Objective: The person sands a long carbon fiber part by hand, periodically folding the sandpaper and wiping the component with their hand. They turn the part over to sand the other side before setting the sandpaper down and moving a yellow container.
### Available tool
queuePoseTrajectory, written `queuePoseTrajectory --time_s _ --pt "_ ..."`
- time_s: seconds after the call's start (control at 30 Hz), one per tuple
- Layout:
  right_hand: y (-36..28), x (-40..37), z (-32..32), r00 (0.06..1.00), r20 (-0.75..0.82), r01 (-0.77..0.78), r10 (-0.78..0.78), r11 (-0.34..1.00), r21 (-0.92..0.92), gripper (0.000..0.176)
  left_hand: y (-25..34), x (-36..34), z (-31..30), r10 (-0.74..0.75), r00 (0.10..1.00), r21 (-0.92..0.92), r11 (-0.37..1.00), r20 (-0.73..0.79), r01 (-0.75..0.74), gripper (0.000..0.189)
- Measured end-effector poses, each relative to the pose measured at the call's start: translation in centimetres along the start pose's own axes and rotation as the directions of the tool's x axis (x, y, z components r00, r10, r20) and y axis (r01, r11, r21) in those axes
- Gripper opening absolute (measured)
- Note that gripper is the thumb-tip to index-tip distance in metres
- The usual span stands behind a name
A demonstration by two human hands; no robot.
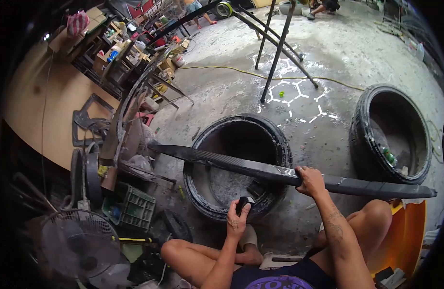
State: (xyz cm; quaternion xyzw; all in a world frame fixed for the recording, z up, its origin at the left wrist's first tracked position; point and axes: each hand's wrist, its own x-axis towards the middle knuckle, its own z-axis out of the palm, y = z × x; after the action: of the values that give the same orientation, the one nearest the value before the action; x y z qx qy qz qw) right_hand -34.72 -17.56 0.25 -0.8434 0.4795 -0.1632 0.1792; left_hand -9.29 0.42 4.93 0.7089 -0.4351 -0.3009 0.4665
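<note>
A long, dark strip with a carbon-fibre weave (231, 166) runs across my front, over a round black tire-like tub (280, 137). My right hand (311, 182) is closed around the strip right of its middle. Below the strip, near the tub's front rim, my left hand (235, 222) pinches a small black block (244, 204) with a pale end. The block is apart from the strip. Inside the tub, a dark blocky object (256, 189) lies near the right wall.
Another tire-like tub (359, 130) stands at right, with a green item (389, 157) inside. Left are a fan (82, 236), a green crate (137, 207) and a cluttered bench. Metal stand legs (275, 62) and a yellow cord (217, 67) are ahead. An orange panel (410, 231) is right.
</note>
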Motion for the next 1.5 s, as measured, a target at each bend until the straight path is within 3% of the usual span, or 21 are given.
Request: queuePoseTrajectory --time_s 0.07,0.2,0.27,0.33,0.43,0.5,0.67,0.73,0.83,0.93,0.97,1.0,1.07,1.13,1.2,1.27,1.33,1.4,1.47,1.5 --pt "-0.1 -0.3 0.1 1.0 -0.021 -0.017 0.016 0.999 -0.038 0.054 -1.1 0.3 -0.1 0.013 1.0 0.026 1.0 -0.016 -0.013 0.04" --pt "-0.2 -0.3 -0.1 0.999 0.011 -0.033 0.034 0.999 -0.029 0.057 -0.7 2.5 -0.1 0.102 0.994 0.248 0.965 -0.045 -0.088 0.04" --pt "-0.1 0.0 -0.4 0.998 0.024 -0.05 0.05 0.999 -0.011 0.057 0.0 6.1 -0.2 0.321 0.944 0.369 0.888 -0.071 -0.274 0.037" --pt "-0.3 0.0 -0.4 0.998 0.045 -0.054 0.053 0.999 0.002 0.058 0.4 11.2 -0.5 0.461 0.884 0.489 0.791 -0.081 -0.367 0.034" --pt "0.0 0.3 -0.4 0.995 0.072 -0.077 0.075 0.997 0.026 0.059 -2.4 17.0 -0.8 0.527 0.838 0.623 0.706 -0.142 -0.338 0.032" --pt "0.3 0.5 -0.2 0.994 0.074 -0.082 0.078 0.995 0.049 0.058 -4.0 18.3 0.6 0.479 0.842 0.694 0.694 -0.249 -0.19 0.03" --pt "0.4 1.0 -0.4 0.988 0.125 -0.098 0.09 0.994 0.054 0.057 0.7 10.9 9.3 0.519 0.854 0.582 0.687 0.025 -0.435 0.028" --pt "-0.2 0.6 -1.1 0.986 0.139 -0.104 0.097 0.994 0.039 0.057 0.0 12.5 7.5 0.537 0.834 0.568 0.65 0.126 -0.504 0.027" --pt "-0.2 0.6 -0.9 0.99 0.114 -0.089 0.083 0.995 0.051 0.055 -0.9 15.6 5.0 0.534 0.834 0.605 0.713 -0.14 -0.355 0.024" --pt "-0.2 0.4 -1.0 0.992 0.096 -0.086 0.081 0.995 0.054 0.053 0.6 11.3 10.2 0.527 0.85 0.616 0.676 -0.022 -0.403 0.021" --pt "-0.3 0.3 -0.8 0.991 0.104 -0.091 0.084 0.994 0.055 0.053 1.1 9.3 12.4 0.536 0.841 0.537 0.689 0.076 -0.487 0.023" --pt "-0.2 0.4 -0.8 0.991 0.103 -0.093 0.087 0.994 0.06 0.053 2.8 7.3 13.9 0.532 0.843 0.53 0.693 0.079 -0.488 0.024" --pt "0.0 0.3 -0.7 0.991 0.109 -0.084 0.077 0.995 0.057 0.052 1.5 9.6 11.9 0.568 0.796 0.444 0.67 0.208 -0.594 0.025" --pt "0.0 0.3 -0.5 0.996 0.067 -0.057 0.053 0.996 0.065 0.051 0.0 13.2 8.4 0.557 0.826 0.534 0.672 0.093 -0.513 0.022" --pt "-0.1 0.4 -0.8 0.994 0.091 -0.073 0.068 0.996 0.055 0.052 -0.9 15.0 6.6 0.501 0.855 0.592 0.733 -0.136 -0.335 0.02" --pt "-0.2 0.6 -0.9 0.992 0.108 -0.074 0.07 0.996 0.04 0.052 0.4 13.0 9.6 0.536 0.839 0.584 0.713 -0.096 -0.388 0.02" --pt "0.1 0.3 -0.6 0.997 0.053 -0.058 0.053 0.994 0.095 0.052 2.2 8.7 13.8 0.552 0.825 0.471 0.701 0.118 -0.536 0.022" --pt "0.0 0.3 -0.4 0.997 0.055 -0.053 0.047 0.992 0.111 0.052 3.0 7.9 13.6 0.574 0.806 0.435 0.694 0.148 -0.574 0.02" --pt "0.2 0.3 -0.5 0.996 0.072 -0.06 0.055 0.995 0.076 0.051 0.5 13.1 9.6 0.573 0.792 0.449 0.663 0.211 -0.599 0.015" --pt "0.1 0.0 -0.4 0.995 0.085 -0.063 0.056 0.995 0.078 0.051 0.3 15.2 7.5 0.587 0.804 0.52 0.659 0.097 -0.544 0.012"
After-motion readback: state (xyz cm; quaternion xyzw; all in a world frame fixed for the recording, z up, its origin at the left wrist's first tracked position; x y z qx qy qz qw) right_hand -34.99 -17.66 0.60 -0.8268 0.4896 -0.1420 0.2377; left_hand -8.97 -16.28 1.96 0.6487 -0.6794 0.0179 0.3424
